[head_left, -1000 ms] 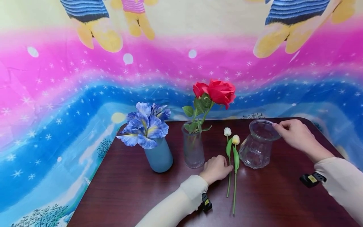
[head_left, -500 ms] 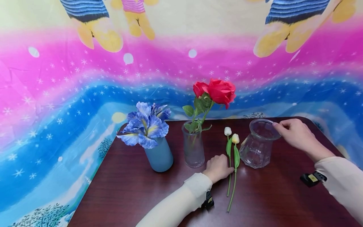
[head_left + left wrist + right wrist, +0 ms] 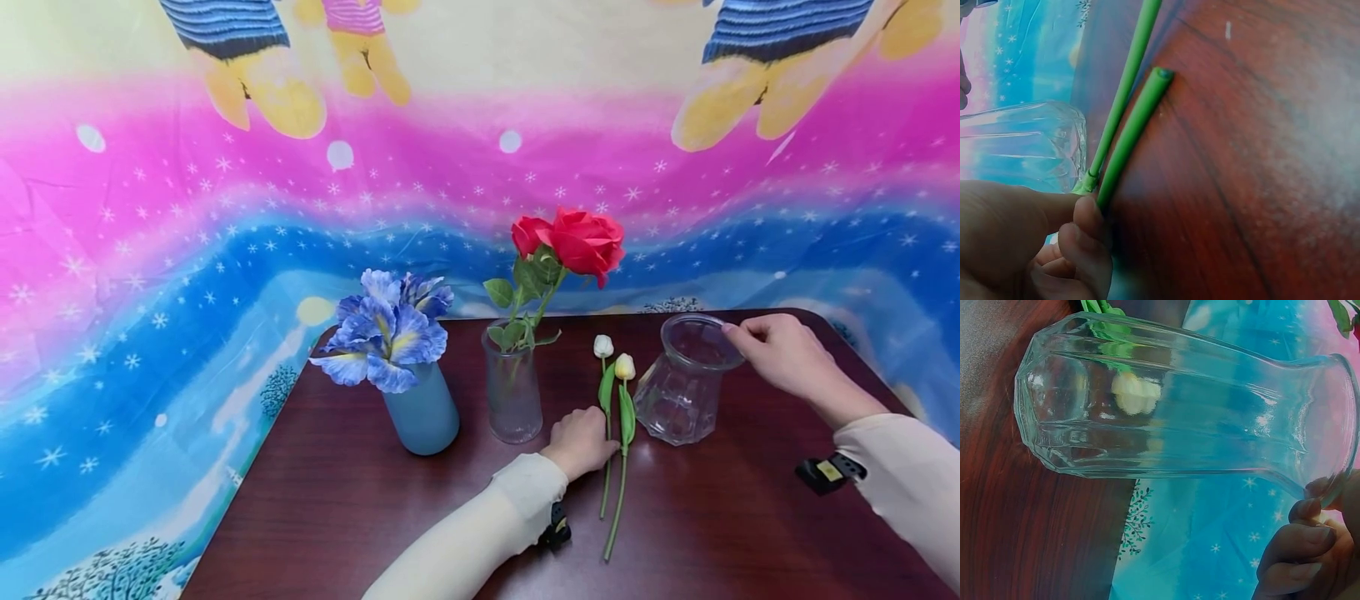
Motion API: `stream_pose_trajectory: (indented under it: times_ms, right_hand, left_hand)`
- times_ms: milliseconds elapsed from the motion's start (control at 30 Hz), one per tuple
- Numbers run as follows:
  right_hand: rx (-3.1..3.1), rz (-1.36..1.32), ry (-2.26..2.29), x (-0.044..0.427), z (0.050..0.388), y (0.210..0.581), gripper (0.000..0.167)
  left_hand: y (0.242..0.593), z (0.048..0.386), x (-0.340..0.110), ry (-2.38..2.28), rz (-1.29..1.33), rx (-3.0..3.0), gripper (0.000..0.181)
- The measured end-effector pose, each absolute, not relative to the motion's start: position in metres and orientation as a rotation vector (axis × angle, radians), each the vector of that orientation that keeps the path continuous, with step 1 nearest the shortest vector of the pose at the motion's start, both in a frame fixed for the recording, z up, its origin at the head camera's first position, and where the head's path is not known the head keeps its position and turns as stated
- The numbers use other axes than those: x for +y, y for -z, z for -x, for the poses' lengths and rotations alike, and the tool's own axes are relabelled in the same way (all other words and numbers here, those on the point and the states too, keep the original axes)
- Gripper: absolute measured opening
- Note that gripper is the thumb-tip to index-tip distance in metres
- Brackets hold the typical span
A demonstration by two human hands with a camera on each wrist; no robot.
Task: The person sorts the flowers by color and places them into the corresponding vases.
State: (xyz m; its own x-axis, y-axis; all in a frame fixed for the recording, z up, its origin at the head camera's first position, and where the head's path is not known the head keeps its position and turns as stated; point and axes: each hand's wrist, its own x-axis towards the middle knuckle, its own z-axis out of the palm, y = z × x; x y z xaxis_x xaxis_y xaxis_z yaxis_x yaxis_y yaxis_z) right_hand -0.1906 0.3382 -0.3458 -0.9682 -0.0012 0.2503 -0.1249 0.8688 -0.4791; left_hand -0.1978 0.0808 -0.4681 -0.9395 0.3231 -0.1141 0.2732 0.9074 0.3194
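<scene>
- Pinching the far-right rim of the clear glass vase [image 3: 678, 404], my right hand [image 3: 783, 354] has thumb and finger together on the glass, its other fingers curled below them.
- That vase stands on the surface [image 3: 322, 508], to the left of my right hand; its wall is faceted and flares down from a narrow neck.
- My left hand [image 3: 581, 442] is clamped by thumb and fingertips at the stem of the yellow tulip [image 3: 625, 367], near where its leaf begins; I cannot tell whether the other stem is in the pinch too.
- Beside it runs the white tulip [image 3: 603, 347], passing right by the fingers of my left hand; both flower heads point away from me, beyond that hand, and both stem ends come back toward me.
- Beyond and slightly left of my left hand I have the ribbed glass vase [image 3: 517, 417], holding the red roses [image 3: 588, 242].
- Farther to the left of that hand is the blue vase [image 3: 423, 412], filled with blue irises [image 3: 386, 337].
- Past both hands, behind the surface, hangs the printed cloth [image 3: 450, 183], pink and blue with snowflakes.
</scene>
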Motion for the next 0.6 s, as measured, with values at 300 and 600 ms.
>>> stream_pose_trajectory:
  times_ms: [300,600]
  right_hand:
    - [-2.791,-0.096,-0.729,0.3392,0.1913,0.3458,0.052]
    - [-2.821,-0.08,-0.738,0.3382,0.1904,0.3461,0.053]
  left_hand:
    - [0.4675,0.1986,0.0811,-0.472,-0.463,2.876,0.034]
    - [0.461,0.1978,0.0744,-0.59,-0.438,2.774,0.04]
